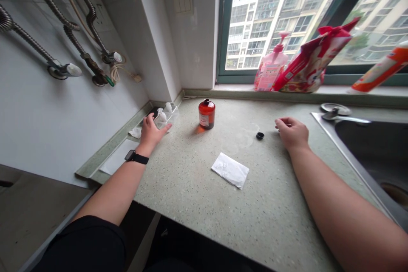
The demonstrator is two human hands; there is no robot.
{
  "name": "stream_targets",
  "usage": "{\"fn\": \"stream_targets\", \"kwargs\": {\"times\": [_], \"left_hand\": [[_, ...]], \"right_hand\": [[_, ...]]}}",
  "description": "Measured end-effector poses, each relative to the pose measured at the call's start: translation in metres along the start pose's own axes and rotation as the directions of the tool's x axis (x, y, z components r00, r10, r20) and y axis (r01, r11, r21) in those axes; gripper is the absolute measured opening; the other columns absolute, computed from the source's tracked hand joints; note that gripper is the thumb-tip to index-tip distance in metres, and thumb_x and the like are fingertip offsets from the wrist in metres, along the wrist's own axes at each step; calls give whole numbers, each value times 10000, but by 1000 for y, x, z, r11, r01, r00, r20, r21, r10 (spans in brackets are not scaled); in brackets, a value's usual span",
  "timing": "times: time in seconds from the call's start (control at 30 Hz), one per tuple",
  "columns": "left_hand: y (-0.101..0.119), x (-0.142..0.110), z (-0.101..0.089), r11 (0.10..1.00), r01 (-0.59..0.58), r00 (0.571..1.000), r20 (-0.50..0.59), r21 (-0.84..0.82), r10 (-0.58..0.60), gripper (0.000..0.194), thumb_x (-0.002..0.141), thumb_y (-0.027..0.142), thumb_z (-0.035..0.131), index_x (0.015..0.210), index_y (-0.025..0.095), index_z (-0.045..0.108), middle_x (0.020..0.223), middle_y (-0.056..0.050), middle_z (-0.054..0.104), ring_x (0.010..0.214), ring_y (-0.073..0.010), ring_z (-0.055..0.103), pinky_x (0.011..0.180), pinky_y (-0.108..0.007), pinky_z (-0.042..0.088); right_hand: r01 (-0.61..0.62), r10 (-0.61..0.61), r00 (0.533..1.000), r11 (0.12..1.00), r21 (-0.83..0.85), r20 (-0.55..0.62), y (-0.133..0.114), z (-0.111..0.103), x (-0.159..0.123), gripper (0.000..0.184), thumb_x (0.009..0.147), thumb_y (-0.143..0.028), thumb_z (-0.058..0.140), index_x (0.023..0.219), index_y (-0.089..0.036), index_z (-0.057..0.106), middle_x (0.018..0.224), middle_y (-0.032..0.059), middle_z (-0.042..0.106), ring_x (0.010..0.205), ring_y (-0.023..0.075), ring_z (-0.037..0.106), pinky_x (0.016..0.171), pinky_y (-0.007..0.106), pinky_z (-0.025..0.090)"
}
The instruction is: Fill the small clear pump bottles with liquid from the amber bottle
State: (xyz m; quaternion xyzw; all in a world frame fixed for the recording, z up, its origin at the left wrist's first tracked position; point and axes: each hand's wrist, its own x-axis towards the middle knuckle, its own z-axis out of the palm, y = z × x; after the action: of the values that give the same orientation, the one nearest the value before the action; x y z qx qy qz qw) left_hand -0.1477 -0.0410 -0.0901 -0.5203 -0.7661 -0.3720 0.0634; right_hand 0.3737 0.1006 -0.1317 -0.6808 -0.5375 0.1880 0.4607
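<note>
My left hand, with a black watch on the wrist, has its thumb and fingers spread at the near side of a clear plastic box holding small white pieces. Whether the fingertips touch the box, I cannot tell. My right hand rests loosely curled on the counter, with nothing visible in it. Just left of it lies a small black cap. An amber bottle with a white label stands upright and uncapped between my hands. Nearer to me, a folded white tissue lies flat.
A sink is set into the speckled counter at the right. On the windowsill stand a pink pump bottle, a red pouch and a tilted orange-and-white tube. Metal hoses run along the left wall.
</note>
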Motion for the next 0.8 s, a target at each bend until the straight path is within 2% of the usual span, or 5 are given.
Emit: {"fn": "stream_targets", "kwargs": {"times": [0.13,0.33,0.57,0.67,0.8], "left_hand": [[15,2,-15,962,-271,937,-239,-38,255,506,954,453,721,1362,197,563,1271,-155,640,1246,-345,624,1170,-552,495],[73,9,8,788,-588,808,-194,-184,557,570,976,509,723,1429,224,527,1307,-142,646,1205,-317,644,1122,-537,528],[115,8,102,807,-232,938,96,-543,334,1068,840,702,869,1644,246,335,1588,-246,501,1454,-409,582,1144,-572,528],[114,2,120,794,-156,925,196,-588,327,1069,818,616,920,1626,202,354,1589,-271,527,1484,-415,577,1192,-574,498],[113,1,118,771,-190,884,236,-608,404,872,876,527,883,1560,216,442,1513,-207,646,1420,-360,646,1171,-521,531]], "right_hand": [[11,-11,1000,1000,8,8,1,0,0,313,774,-552,658,840,-261,754,814,74,792,851,292,729,852,431,534],[26,-26,999,1000,6,18,-5,0,-4,396,808,-597,576,832,-237,742,793,85,784,805,264,708,801,400,523],[106,-103,993,994,-42,63,-15,-1,-13,503,902,-645,460,772,-231,714,816,111,786,839,258,709,829,401,528],[173,-166,980,983,-61,108,-19,-4,-17,509,928,-630,441,830,-217,723,865,119,780,857,263,704,846,416,533],[319,-294,921,946,-60,255,-26,-12,-25,390,899,-571,609,970,-220,763,1031,97,782,925,238,706,858,379,541]]}}
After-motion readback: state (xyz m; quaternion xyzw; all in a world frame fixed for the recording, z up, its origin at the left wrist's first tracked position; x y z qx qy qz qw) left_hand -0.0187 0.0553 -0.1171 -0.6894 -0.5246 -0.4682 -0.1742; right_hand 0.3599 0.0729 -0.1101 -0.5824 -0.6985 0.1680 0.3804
